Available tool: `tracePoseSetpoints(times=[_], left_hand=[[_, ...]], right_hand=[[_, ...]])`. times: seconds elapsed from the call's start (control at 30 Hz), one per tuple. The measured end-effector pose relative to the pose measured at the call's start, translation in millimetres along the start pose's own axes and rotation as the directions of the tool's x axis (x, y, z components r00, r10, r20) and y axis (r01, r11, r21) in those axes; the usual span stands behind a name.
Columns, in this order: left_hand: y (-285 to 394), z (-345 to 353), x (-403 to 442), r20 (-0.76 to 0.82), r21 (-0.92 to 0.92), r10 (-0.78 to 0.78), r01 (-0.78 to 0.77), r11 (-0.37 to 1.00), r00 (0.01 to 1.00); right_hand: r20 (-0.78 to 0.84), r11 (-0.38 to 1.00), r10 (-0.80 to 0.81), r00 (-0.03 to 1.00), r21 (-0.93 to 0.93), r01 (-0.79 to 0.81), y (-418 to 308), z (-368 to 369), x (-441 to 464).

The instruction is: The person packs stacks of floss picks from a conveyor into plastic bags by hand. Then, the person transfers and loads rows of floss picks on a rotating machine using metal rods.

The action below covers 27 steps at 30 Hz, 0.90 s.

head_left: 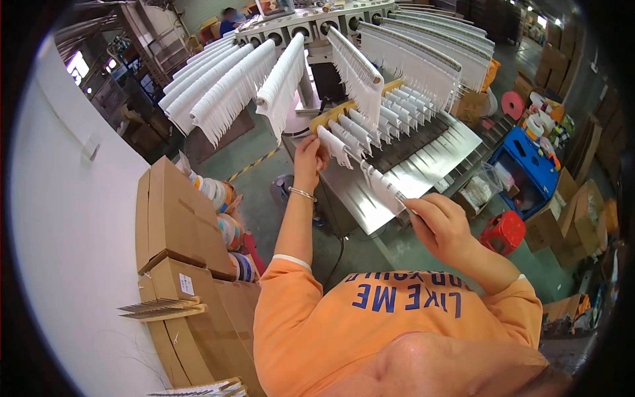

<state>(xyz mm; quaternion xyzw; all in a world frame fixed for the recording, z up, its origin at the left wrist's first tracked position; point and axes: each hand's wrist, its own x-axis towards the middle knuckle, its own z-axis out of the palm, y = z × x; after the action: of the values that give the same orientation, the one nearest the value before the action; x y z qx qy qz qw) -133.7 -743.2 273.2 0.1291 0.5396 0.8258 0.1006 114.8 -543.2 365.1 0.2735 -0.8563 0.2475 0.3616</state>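
My right hand (442, 225) is closed in a pinch around the near end of a thin rod carrying white strips (382, 185). The rod slants up and away toward the metal table. My left hand (311, 159) is by the left end of a yellowish wooden bar (324, 120), beside the first fringed white row (334, 144). Its fingers are bent together, and what they hold is hidden. Several similar rows of white strips (390, 116) run side by side from the bar across the table.
Above, a round machine (311, 23) has rods radiating outward, hung with white fringes (281, 83). The metal table (456, 142) has a dark slotted middle. Cardboard boxes (182, 218) stand at left. To the right are a red stool (503, 233) and a blue crate (522, 165).
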Motion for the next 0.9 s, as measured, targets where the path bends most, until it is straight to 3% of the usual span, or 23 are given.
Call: tracePoseSetpoints(times=[0.03, 0.17, 0.23, 0.27, 0.33, 0.37, 0.47, 0.53, 0.6, 0.67, 0.8, 0.87, 0.9], left_hand=[[3, 7, -7, -0.12, 0.114, 0.069, -0.055, 0.992, 0.99], [0, 22, -40, -0.081, 0.327, 0.178, -0.142, 0.934, 0.981], [4, 43, -74, 0.044, 0.542, 0.318, -0.29, 0.789, 0.947], [15, 55, -94, 0.121, 0.639, 0.278, -0.289, 0.713, 0.953], [5, 55, -109, 0.164, 0.451, 0.241, -0.29, 0.844, 0.957], [5, 51, -104, 0.162, 0.448, 0.238, -0.286, 0.847, 0.958], [-3, 37, -76, 0.086, 0.585, 0.303, -0.295, 0.756, 0.949], [-14, 33, -56, 0.095, 0.844, 0.471, -0.322, 0.43, 0.877], [-22, 31, -44, 0.126, 0.844, 0.419, -0.32, 0.432, 0.899], [-24, 39, -39, 0.185, 0.881, 0.553, -0.387, 0.272, 0.812], [-27, 42, -17, 0.221, 0.915, 0.577, -0.372, 0.157, 0.786], [-23, 44, -14, 0.234, 0.899, 0.625, -0.411, 0.152, 0.745], [-22, 45, -14, 0.234, 0.9, 0.627, -0.41, 0.151, 0.744]], right_hand=[[0.007, 1.0, 0.005, 1.0, -0.008, -0.005, 2, 5, -1], [-0.057, 0.999, 0.027, 0.998, 0.031, -0.025, 6, 20, -13], [-0.124, 1.0, 0.031, 0.992, -0.002, -0.031, 6, 21, -25], [-0.125, 0.999, 0.031, 0.992, -0.003, -0.032, 5, 17, -31], [-0.126, 0.999, 0.03, 0.992, 0.026, -0.027, 2, 1, -47], [-0.121, 0.999, 0.032, 0.992, 0.026, -0.029, 1, -7, -57], [-0.145, 1.0, 0.009, 0.989, -0.006, -0.01, -6, -32, -74], [-0.104, 0.998, 0.027, 0.994, -0.053, -0.032, -12, -44, -71], [-0.106, 0.997, 0.018, 0.994, -0.077, -0.026, -11, -45, -62], [-0.054, 0.995, 0.041, 0.998, -0.089, -0.046, -11, -41, -46], [-0.039, 0.992, 0.123, 0.992, -0.033, -0.125, 7, -4, -20], [-0.124, 0.959, 0.256, 0.959, 0.159, -0.235, 17, 14, -17], [-0.124, 0.959, 0.253, 0.959, 0.16, -0.233, 16, 15, -18]])
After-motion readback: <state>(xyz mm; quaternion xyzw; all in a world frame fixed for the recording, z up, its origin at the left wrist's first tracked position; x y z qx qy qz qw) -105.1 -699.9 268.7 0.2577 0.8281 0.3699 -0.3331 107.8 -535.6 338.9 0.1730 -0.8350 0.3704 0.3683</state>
